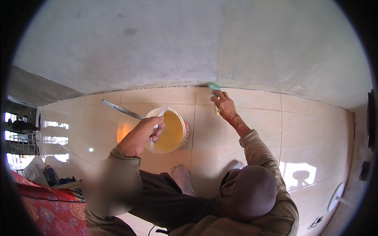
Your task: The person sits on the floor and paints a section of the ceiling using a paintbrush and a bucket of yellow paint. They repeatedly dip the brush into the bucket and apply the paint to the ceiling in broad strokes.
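- Yellow liquid fills the tipped bucket [171, 132] on the tiled floor [256, 118]; your left hand [139, 135] grips its white handle at the rim.
- Your right hand [225, 105] clasps a green sponge [214, 87], pressed where floor meets wall [197, 43].

Single head view, fisheye, looking steeply down from above onto a tiled floor [252, 129], facing the grey wall [157, 43] along the top; close over a bucket [173, 133]; straight edges bent toward the dark rim.
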Action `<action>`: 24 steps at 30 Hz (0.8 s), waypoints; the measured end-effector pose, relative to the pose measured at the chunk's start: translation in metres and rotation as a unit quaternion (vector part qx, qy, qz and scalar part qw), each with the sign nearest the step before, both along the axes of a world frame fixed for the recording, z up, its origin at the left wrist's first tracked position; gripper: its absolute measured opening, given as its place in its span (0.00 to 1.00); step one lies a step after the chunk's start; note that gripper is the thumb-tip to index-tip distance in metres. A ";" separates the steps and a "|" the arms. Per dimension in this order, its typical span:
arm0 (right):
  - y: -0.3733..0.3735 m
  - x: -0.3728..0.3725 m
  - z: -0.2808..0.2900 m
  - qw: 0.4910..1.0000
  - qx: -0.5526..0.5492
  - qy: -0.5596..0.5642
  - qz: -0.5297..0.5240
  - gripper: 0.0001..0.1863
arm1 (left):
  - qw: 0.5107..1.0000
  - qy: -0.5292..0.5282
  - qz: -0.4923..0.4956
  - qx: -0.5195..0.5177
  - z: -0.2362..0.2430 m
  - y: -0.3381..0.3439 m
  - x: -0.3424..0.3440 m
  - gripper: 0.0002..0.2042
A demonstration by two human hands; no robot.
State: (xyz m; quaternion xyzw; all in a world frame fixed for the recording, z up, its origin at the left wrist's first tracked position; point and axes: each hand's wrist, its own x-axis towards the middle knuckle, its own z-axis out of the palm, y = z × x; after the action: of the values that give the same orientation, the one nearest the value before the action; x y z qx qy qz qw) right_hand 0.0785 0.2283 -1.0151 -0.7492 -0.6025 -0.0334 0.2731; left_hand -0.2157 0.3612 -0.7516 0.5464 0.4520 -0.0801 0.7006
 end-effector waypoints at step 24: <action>-0.046 0.034 0.060 0.990 0.066 -0.120 -0.029 0.12 | 0.999 -0.033 0.001 0.017 0.004 -0.004 -0.002 0.15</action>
State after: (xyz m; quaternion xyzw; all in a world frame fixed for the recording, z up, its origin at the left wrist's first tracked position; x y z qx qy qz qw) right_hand 0.1125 0.1822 -0.9551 -0.7370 -0.6057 -0.1709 0.2466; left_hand -0.2172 0.3573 -0.7479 0.5597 0.4308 -0.0539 0.7059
